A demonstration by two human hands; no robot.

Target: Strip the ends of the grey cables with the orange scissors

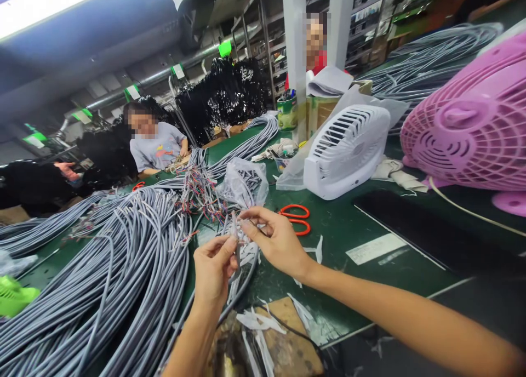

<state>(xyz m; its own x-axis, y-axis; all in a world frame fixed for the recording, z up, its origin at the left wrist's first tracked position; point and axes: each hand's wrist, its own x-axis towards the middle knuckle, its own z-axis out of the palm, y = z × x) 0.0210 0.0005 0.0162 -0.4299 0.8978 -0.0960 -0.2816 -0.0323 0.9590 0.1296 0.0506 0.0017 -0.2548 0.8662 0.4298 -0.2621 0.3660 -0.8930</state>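
Observation:
Between my two hands stands the end of a grey cable (238,252), its tip pointing upward. My left hand (214,264) is closed, pinching the cable between thumb and fingers. Close against the tip, my right hand (273,239) is closed too, its thumb and fingers pinching at the cable end; exactly what lies between those fingertips is too small to tell. White scraps (247,252) lie behind and below the hands. Left of them spreads a large bundle of grey cables (135,256), with stripped coloured wires (201,193) at its far end.
Red-handled scissors (302,228) lie beyond my right wrist. A clear bag (246,182) of small parts sits behind the hands. Farther right are a white fan (349,152), a pink fan (464,119) and a dark flat panel (419,232). Two people (158,144) are across the green table (332,289).

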